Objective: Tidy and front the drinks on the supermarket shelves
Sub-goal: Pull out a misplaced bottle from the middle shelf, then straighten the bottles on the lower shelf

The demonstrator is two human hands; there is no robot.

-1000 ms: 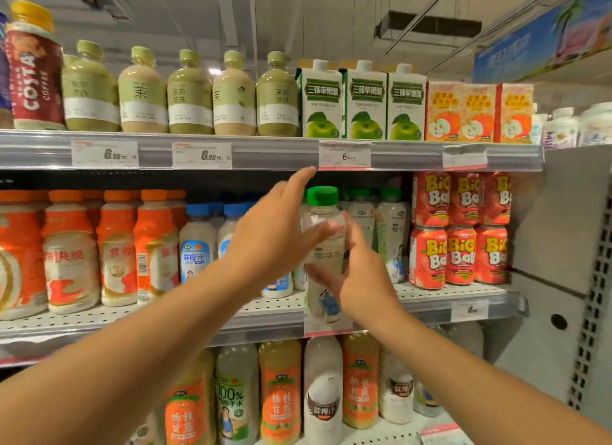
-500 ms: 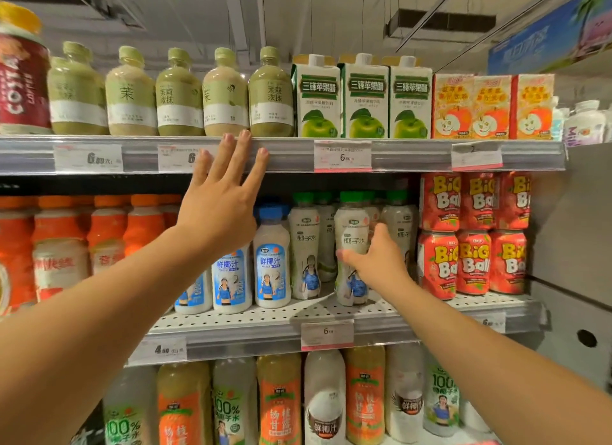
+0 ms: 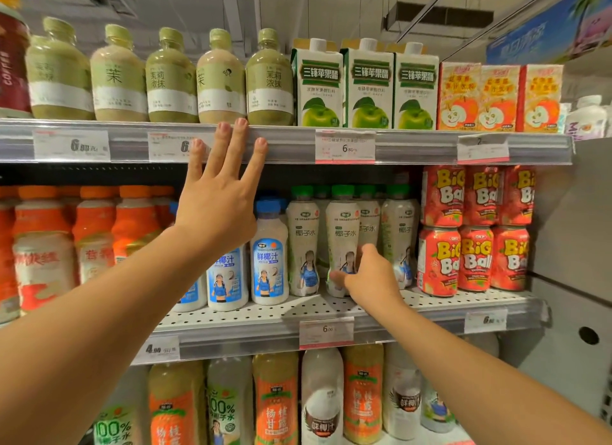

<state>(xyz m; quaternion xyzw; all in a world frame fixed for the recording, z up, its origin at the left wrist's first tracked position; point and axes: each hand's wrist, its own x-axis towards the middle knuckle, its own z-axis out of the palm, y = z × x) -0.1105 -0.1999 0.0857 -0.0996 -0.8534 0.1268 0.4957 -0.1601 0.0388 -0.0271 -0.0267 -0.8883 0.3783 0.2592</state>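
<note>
From the head view, the right hand (image 3: 371,276) grips the low part of a green-capped coconut water bottle (image 3: 342,242) standing upright on the middle shelf (image 3: 430,307), its body rising toward 12 o'clock from the fingers. The left hand (image 3: 218,206), at 10 o'clock from the bottle, is spread flat, fingertips against the upper shelf rail (image 3: 291,143). The right hand seems better placed to turn or pull the bottle.
</note>
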